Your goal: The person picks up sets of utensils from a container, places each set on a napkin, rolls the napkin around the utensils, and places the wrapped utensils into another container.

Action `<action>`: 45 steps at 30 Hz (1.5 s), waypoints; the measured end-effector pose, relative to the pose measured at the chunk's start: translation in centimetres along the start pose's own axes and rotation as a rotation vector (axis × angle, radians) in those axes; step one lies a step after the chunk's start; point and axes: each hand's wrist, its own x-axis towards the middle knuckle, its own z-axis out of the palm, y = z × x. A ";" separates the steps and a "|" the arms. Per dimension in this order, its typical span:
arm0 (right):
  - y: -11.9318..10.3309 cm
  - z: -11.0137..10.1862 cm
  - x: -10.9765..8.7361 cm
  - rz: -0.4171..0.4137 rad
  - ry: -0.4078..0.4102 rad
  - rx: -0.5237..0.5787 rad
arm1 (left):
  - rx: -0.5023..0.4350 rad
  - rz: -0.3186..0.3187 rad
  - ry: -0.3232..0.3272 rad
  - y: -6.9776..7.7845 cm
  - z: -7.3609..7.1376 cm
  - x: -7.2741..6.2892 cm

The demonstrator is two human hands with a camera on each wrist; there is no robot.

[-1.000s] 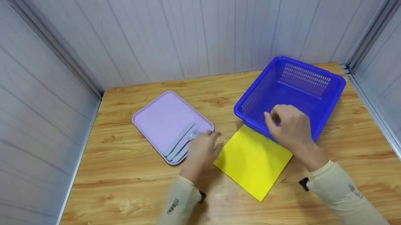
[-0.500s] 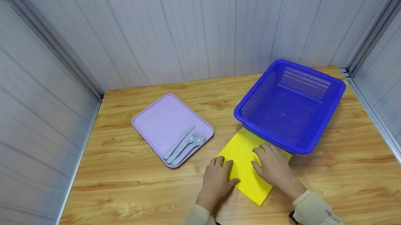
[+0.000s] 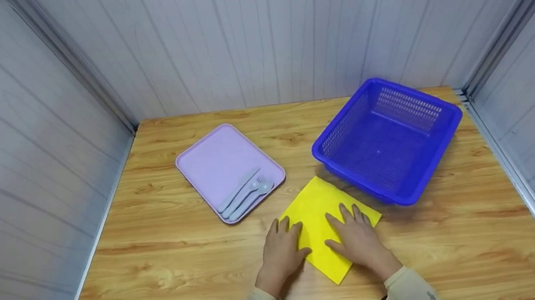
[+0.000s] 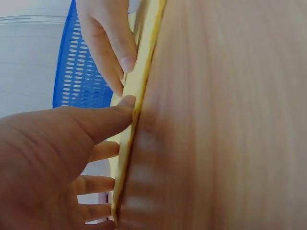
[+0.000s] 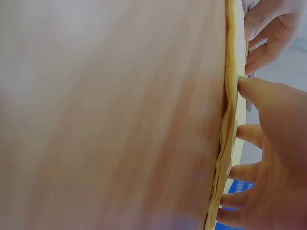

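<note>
A folded yellow cloth [image 3: 315,214] lies flat on the table with one corner toward me, its stacked layers showing along the edge in the right wrist view. On its left side rests my left hand [image 3: 281,253], fingers spread and fingertips touching the cloth. My right hand [image 3: 356,240] presses its right half with spread fingertips. Both thumbs touch the cloth near its front edge, and neither hand grips anything. Left of the cloth is a pink tray [image 3: 221,160]. It carries a pale knife [image 3: 239,190], a fork [image 3: 247,197] and a spoon [image 3: 253,201] in its near corner.
A blue plastic basket [image 3: 382,153] with slotted walls stands at the right, just behind the cloth. Pale panel walls [image 3: 255,37] enclose the wooden table [image 3: 170,264] at the back and both sides.
Both hands have come down from over the tray and basket onto the cloth. The cloth has slid toward me and slightly left, away from the basket. Tray and basket stay put.
</note>
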 end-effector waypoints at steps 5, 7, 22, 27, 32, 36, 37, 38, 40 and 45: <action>-1.2 0.4 -0.6 -0.004 -0.010 0.014 | 0.010 -0.020 -0.022 -0.3 0.0 -1.6; -1.6 0.5 -0.6 -0.006 -0.010 0.014 | 0.006 -0.046 -0.043 -0.3 0.1 -2.1; -4.2 1.5 -0.7 -0.047 0.012 -0.008 | -0.098 -0.043 -0.119 -0.6 -0.2 -4.6; -4.4 1.4 -1.0 -0.031 -0.019 0.004 | -0.114 -0.054 -0.144 -1.0 -0.4 -4.8; -3.9 1.1 -1.5 0.005 -0.006 0.011 | -0.127 -0.053 -0.150 -0.9 -0.4 -4.8; -3.5 1.1 -1.9 0.026 -0.041 0.043 | -0.115 -0.058 -0.179 -0.8 -0.2 -5.0; -3.4 1.2 -1.9 0.028 -0.042 0.048 | -0.110 -0.059 -0.179 -0.8 -0.2 -4.9; -3.3 1.2 -1.9 0.030 -0.043 0.046 | -0.102 -0.060 -0.177 -0.8 -0.2 -4.8; -3.2 1.1 -1.7 0.026 -0.026 0.040 | -0.093 -0.058 -0.160 -0.6 -0.4 -4.6; -3.1 1.1 -1.5 0.005 0.023 0.030 | -0.132 -0.036 0.018 -1.0 -1.7 -3.7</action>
